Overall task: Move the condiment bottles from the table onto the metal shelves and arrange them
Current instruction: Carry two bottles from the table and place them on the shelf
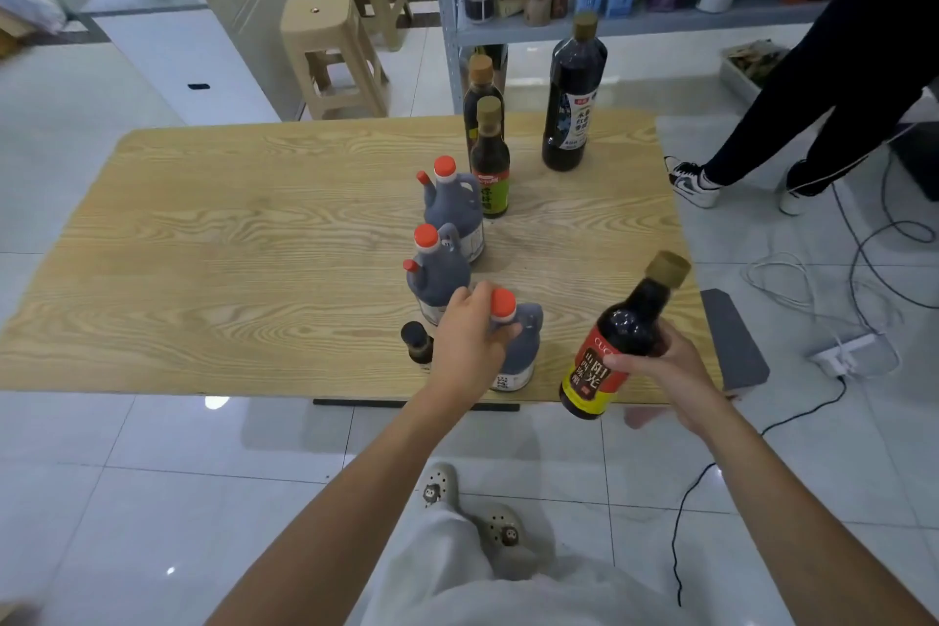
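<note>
The dark bottle with the red and yellow label (609, 356) is lifted and tilted over the near right corner of the wooden table (228, 244), and the fingers of my right hand (665, 366) are clamped around its body. My left hand (470, 341) curls around the neck of the nearest grey jug (526, 338), which stands on the table. The metal shelves (635, 23) are behind the table.

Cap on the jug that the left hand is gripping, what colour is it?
Orange-red. The cap on the grey jug shows best in the head view.
</note>
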The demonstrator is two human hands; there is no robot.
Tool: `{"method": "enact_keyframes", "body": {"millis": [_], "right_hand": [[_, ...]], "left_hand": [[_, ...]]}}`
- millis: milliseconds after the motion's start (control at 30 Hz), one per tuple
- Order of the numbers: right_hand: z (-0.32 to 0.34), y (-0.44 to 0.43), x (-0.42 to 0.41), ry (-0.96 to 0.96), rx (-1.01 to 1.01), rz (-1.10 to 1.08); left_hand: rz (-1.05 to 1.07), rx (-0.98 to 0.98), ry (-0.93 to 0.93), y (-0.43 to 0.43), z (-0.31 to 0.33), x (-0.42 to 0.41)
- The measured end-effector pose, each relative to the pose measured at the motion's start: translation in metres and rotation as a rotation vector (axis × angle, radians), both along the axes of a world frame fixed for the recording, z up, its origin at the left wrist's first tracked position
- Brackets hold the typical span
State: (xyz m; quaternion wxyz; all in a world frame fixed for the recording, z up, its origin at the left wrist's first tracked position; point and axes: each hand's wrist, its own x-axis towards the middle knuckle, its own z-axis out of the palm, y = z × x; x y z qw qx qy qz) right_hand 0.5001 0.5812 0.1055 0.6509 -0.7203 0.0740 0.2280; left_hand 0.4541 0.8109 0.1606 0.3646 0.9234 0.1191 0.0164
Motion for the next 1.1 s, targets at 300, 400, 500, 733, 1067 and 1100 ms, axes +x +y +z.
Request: {"method": "enact_keyframes", "body": {"millis": [300,400,500,733,1067,1100], "right_hand": [[0.025,0.007,0.015,-0.004,0.162,0.151],[0.035,0.023,0.016,-0.015,0.211,0.200],[0.048,0.042,0.019,-0.022,0.266,0.248],[0.088,0.117,0.018,-0.085,0.326,0.414],[0.141,0.298,-0.037,-0.158,0.424,0.847],[0.146,0.323,-0.049,-0.160,0.434,0.902]], "left_hand": [[0.098,-0.112,-0.167,0.015,0.063,-0.014],[0.142,-0.112,-0.252,0.028,0.094,-0.024],[0.184,-0.075,-0.320,0.045,0.120,-0.035],[0.335,0.044,-0.436,0.100,0.162,-0.073],[0.669,0.042,-0.496,0.213,0.218,-0.202],[0.714,0.052,-0.502,0.226,0.224,-0.220]]}}
